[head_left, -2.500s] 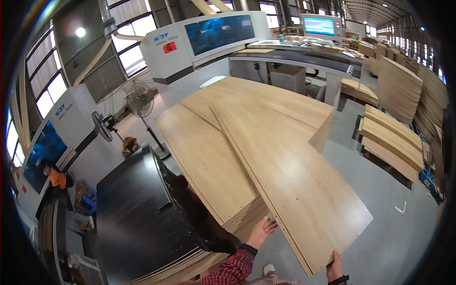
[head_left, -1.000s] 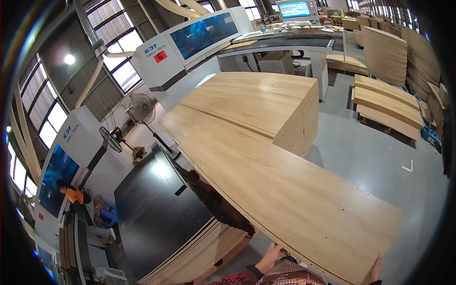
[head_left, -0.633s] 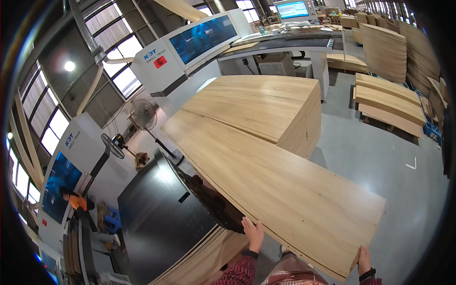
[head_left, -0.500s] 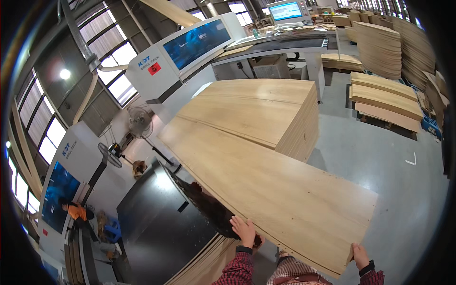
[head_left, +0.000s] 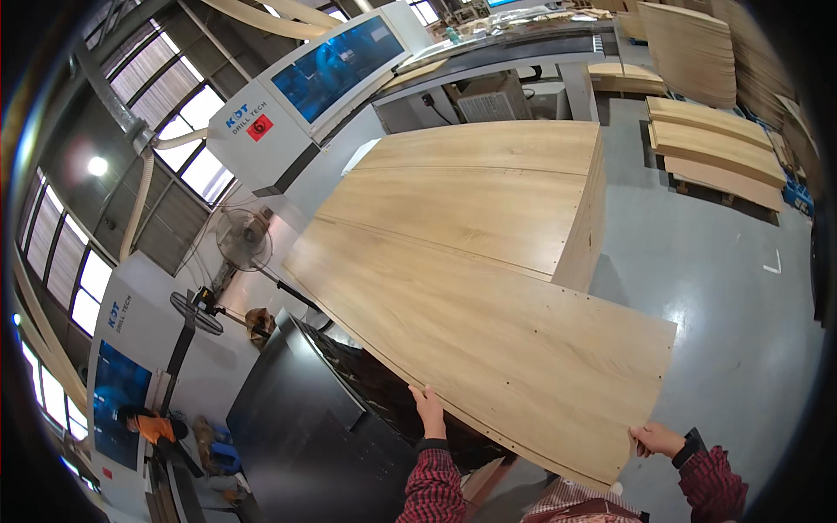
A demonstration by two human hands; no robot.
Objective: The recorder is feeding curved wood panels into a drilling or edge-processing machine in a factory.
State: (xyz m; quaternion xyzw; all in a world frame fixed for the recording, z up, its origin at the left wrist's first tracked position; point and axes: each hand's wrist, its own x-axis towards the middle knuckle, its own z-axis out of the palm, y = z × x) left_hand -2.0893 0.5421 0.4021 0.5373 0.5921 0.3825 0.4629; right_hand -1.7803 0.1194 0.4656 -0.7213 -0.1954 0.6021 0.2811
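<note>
A long light-wood panel [head_left: 488,331] with small drilled holes lies slanted across the view. Its far end rests on a tall stack of similar panels [head_left: 488,192]. My left hand [head_left: 429,411] grips the panel's near long edge, fingers up against the board. My right hand [head_left: 656,438] holds the panel's near right corner from below. Both sleeves are red plaid. Under the panel's left side sits a black machine bed [head_left: 314,427].
Large white machines with blue screens [head_left: 336,65] stand at the left and back. Two pedestal fans [head_left: 244,240] stand by them. A person in orange [head_left: 153,427] is at the far left. More wood panel stacks [head_left: 711,148] lie on the grey floor at right.
The panel has swung over and slid further onto the stack. My hands moved from its side to gripping the near edge and corner. My head has turned right.
</note>
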